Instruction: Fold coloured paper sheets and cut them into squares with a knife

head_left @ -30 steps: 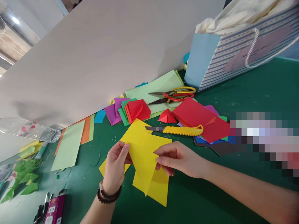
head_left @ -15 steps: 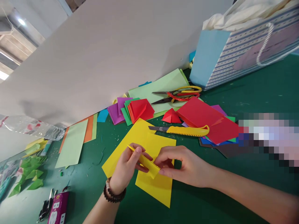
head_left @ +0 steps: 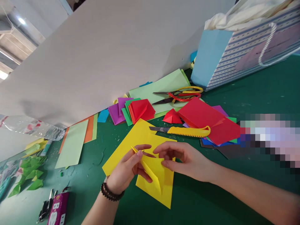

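A folded piece of yellow paper (head_left: 152,167) is gripped between the thumb and fingers of my left hand (head_left: 125,172). Its flap stands partly unfolded toward the right. At that flap's right corner is my right hand (head_left: 180,159), with thumb and bent fingers closed on the edge. Beneath both hands lie larger yellow sheets (head_left: 161,195), overlapping on the green table. A yellow utility knife (head_left: 187,131) rests just above them, its blade pointing left.
Behind are folded red papers (head_left: 142,111), a small red folded piece (head_left: 172,117), scissors (head_left: 180,94) and a red sheet stack (head_left: 208,120). A paper bag (head_left: 211,57) stands back right. A plastic bottle (head_left: 35,127), pale green sheet (head_left: 72,143) and purple box (head_left: 58,207) lie left.
The folded yellow paper has opened out, its flap now spread wider to the right. My right hand has risen slightly, and my left hand has turned a little.
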{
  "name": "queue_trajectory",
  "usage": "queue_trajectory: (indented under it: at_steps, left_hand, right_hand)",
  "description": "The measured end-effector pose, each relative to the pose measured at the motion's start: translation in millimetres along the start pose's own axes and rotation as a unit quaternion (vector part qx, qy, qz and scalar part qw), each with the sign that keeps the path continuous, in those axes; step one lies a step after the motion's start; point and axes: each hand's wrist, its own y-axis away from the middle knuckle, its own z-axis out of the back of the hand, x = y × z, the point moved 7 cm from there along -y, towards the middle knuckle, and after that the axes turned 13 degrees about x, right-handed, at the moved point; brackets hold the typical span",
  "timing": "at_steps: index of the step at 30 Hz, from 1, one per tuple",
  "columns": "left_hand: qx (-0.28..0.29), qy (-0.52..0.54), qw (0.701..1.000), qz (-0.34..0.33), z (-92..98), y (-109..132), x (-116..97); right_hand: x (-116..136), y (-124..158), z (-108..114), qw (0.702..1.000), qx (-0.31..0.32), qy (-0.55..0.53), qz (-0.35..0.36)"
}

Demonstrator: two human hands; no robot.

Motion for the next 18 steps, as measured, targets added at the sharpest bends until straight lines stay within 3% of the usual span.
queue_trajectory:
  at_steps: [7, 11, 15, 18]
  left_hand:
    - [-0.038, -0.018, 0.999, 0.009, 12.5, 3.3, -4.8]
    - [-0.070, 0.010, 0.997, -0.026, 20.0, 1.9, -9.4]
    - [-0.104, 0.031, 0.993, -0.047, 26.1, 3.6, -13.2]
    - [-0.087, -0.038, 0.995, -0.038, 26.7, 3.6, -13.8]
  right_hand:
    - [5.1, 6.3, 18.6, 0.993, -0.099, 0.031, 0.047]
    - [8.2, 6.5, 30.4, 0.984, -0.161, 0.036, 0.072]
    - [5.6, 5.2, 30.4, 0.985, -0.160, 0.035, 0.063]
    - [0.0, 3.8, 24.2, 0.992, -0.116, 0.015, 0.036]
